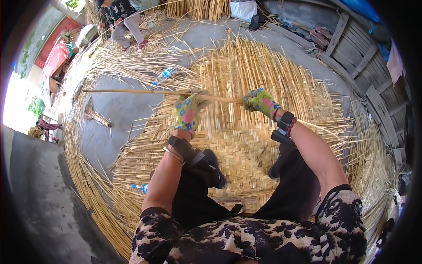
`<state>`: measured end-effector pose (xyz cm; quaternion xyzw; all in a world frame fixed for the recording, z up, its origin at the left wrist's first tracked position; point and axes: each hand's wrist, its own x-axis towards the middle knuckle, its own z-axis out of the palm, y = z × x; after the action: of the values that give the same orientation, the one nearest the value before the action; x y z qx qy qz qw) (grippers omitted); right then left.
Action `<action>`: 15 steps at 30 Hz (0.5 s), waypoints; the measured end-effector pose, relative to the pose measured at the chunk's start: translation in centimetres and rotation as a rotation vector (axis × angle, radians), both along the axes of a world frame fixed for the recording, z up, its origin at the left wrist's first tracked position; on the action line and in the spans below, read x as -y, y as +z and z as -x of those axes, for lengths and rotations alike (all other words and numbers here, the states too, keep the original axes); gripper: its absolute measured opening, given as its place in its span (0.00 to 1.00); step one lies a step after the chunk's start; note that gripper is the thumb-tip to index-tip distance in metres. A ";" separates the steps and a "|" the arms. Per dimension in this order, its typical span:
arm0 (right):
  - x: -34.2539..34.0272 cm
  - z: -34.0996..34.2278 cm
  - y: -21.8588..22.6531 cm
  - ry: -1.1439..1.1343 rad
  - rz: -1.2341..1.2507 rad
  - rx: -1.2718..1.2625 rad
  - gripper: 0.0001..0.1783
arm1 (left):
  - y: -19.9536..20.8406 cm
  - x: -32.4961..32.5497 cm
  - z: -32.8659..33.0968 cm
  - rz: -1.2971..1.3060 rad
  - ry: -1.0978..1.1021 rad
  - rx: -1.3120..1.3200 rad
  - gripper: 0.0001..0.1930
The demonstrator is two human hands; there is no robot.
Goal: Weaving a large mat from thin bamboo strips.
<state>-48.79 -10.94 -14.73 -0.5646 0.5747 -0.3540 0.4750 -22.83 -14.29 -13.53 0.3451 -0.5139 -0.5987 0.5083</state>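
The left hand and right hand, both in flowered gloves, each have a narrow grip around one reed, held up over the mat. The mat's woven middle lies between the shoes; its far and side edges fray into loose stalk ends. Grey floor shows off its left edge, below the reed's free end; stalks crowd the upper left, near another person. Slatted wood bounds the upper right. A bottle beyond the reed wears a blue label, its lettering too small to read. The reed's long axis runs crosswise, pointing left, sloping slightly down toward the right hand; I cannot tell where its right end stops.
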 end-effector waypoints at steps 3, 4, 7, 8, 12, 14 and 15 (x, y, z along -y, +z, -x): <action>0.0 1.0 0.6 0.024 -0.134 0.233 0.07 | 1.8 -0.7 0.5 -0.171 0.021 -0.086 0.09; -0.1 1.3 0.7 0.046 -0.165 0.237 0.08 | 2.4 -0.9 0.7 -0.230 0.017 -0.145 0.10; -0.2 1.6 0.7 0.259 0.061 0.127 0.10 | 3.8 -1.3 0.6 0.007 -0.122 0.054 0.14; -0.2 1.5 0.6 0.415 0.350 0.007 0.11 | 3.9 -1.3 0.6 0.045 -0.147 0.112 0.13; -0.3 0.9 0.6 0.329 -0.016 0.352 0.14 | 2.9 -0.5 0.5 0.194 -0.095 0.348 0.10; -0.3 0.5 0.8 0.317 -0.079 0.315 0.16 | 2.0 0.1 0.6 0.113 0.020 0.405 0.09; -0.2 0.3 1.0 0.386 0.080 0.128 0.17 | 1.7 0.3 0.5 0.133 0.061 0.414 0.09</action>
<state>-49.07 -10.71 -13.73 -0.6590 0.4099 -0.3139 0.5470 -23.34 -14.58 -11.79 0.4418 -0.6348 -0.4643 0.4316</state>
